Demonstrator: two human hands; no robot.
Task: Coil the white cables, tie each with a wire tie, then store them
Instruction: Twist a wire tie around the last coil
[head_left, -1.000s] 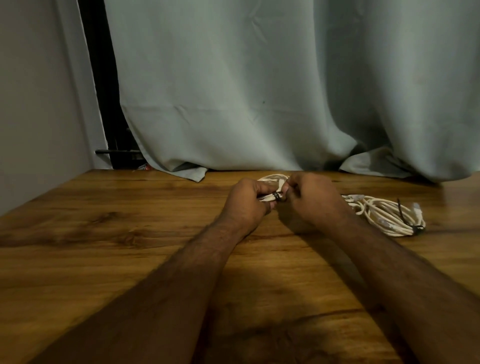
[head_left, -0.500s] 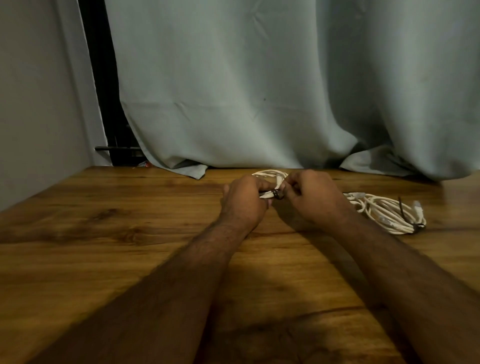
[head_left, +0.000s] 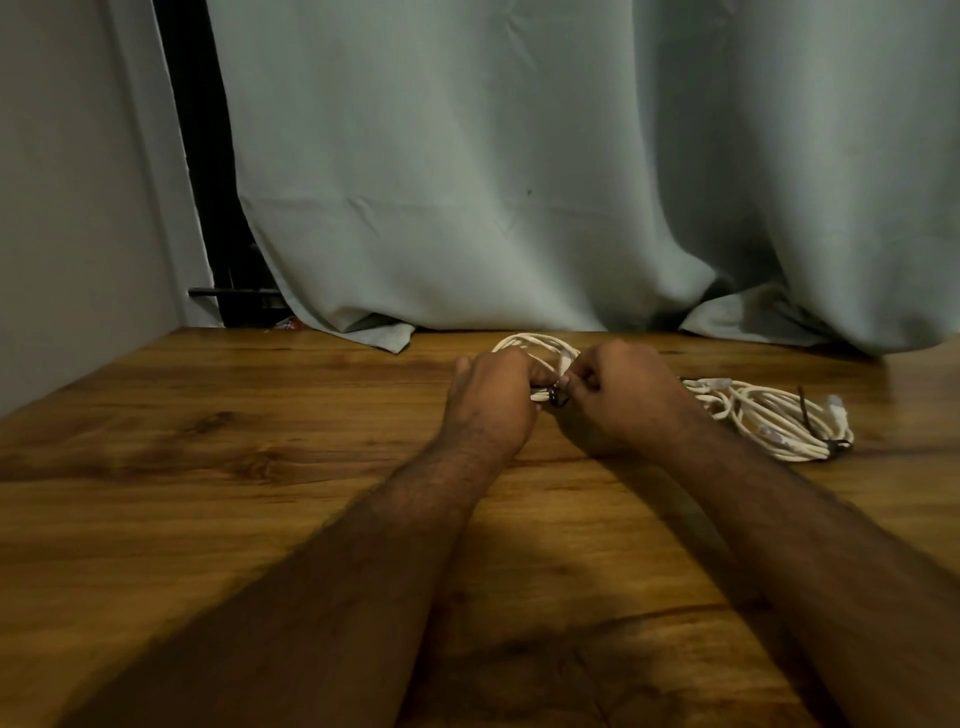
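A coiled white cable (head_left: 540, 345) lies at the far middle of the wooden table (head_left: 208, 467), mostly hidden behind my hands. My left hand (head_left: 491, 400) grips the coil's near side with curled fingers. My right hand (head_left: 613, 397) pinches a dark wire tie (head_left: 557, 399) that wraps the coil between both hands. A second white cable coil (head_left: 774, 418) rests on the table to the right, bound by a dark tie (head_left: 810, 423) with its end sticking up.
A pale grey-green curtain (head_left: 519, 182) hangs along the table's far edge, its hem resting on the wood. A grey wall (head_left: 62, 208) borders the left side, with a dark gap (head_left: 208, 208) beside the curtain.
Both hands stay together on the coil and shift slightly as the fingers work the dark tie. The tied coil on the right has not moved.
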